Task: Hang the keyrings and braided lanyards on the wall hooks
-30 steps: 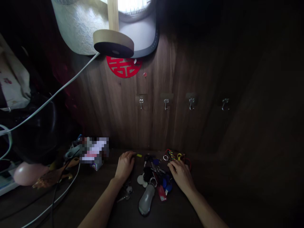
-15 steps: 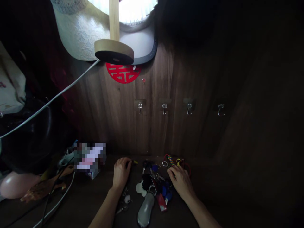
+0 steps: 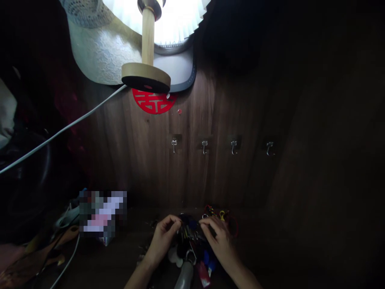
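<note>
A pile of keys point(image 3: 189, 233) with rings and tags lies on the dark surface, between and below my hands. My left hand point(image 3: 162, 239) is at its upper left edge, thumb and fingertips pinched together. Opposite, my right hand point(image 3: 221, 239) pinches at the upper right of the pile. Whatever is between the fingertips is too small and dark to make out. Below lie white round tags point(image 3: 175, 256), blue tags point(image 3: 209, 260), a red tag point(image 3: 204, 276) and a smooth grey oblong piece point(image 3: 184, 276) on a ring. Coloured cords point(image 3: 222, 215) lie behind my right hand.
Several metal hooks point(image 3: 205, 145) are fixed in a row on the wood panel. A lamp with a wooden base point(image 3: 146, 74) stands out above, before caps point(image 3: 99, 52) and a red paper cutout point(image 3: 155, 103). A white cable point(image 3: 66, 128) runs left. A blurred-out box point(image 3: 105, 216) sits left.
Both hands have moved closer together over the upper part of the key pile, and their fingertips now pinch. The view has shifted, so the wall items appear lower.
</note>
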A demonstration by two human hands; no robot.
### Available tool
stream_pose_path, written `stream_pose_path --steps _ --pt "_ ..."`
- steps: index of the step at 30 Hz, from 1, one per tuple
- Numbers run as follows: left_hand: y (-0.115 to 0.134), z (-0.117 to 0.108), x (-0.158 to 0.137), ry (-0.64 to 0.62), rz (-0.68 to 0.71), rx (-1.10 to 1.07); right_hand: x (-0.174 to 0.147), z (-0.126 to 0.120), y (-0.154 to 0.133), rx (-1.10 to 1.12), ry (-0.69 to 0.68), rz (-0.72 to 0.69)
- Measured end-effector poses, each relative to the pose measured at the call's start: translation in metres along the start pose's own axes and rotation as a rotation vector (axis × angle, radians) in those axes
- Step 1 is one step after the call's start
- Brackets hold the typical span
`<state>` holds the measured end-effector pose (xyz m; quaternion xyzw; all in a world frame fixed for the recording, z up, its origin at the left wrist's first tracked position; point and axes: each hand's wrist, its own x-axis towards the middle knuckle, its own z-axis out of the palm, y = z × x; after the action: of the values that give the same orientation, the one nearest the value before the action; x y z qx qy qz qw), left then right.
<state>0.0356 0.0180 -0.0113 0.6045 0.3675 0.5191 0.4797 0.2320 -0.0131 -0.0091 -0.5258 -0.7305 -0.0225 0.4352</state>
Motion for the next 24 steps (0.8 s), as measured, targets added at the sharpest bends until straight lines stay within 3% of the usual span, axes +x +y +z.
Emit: stream_pose_path --steps 5,10,14,21,24 --pt "-0.002 0.011 -0.005 -0.09 -0.002 0.02 0.007 0.006 -0.022 0.124 -0.098 0.023" --pt "-0.009 0.014 -0.003 -0.09 0.028 0.112 0.008 0.017 -0.027 0.16 -0.11 0.058" --pt "-0.008 0.009 0.0 -0.056 0.045 0.216 0.022 0.008 -0.024 0.177 -0.097 0.068" --pt "-0.018 -0.01 0.008 0.04 0.056 0.519 0.089 -0.025 -0.004 0.345 0.154 0.103" --pt "-0.025 -0.011 0.012 0.021 0.011 0.608 0.122 -0.037 -0.001 0.444 0.295 0.097"
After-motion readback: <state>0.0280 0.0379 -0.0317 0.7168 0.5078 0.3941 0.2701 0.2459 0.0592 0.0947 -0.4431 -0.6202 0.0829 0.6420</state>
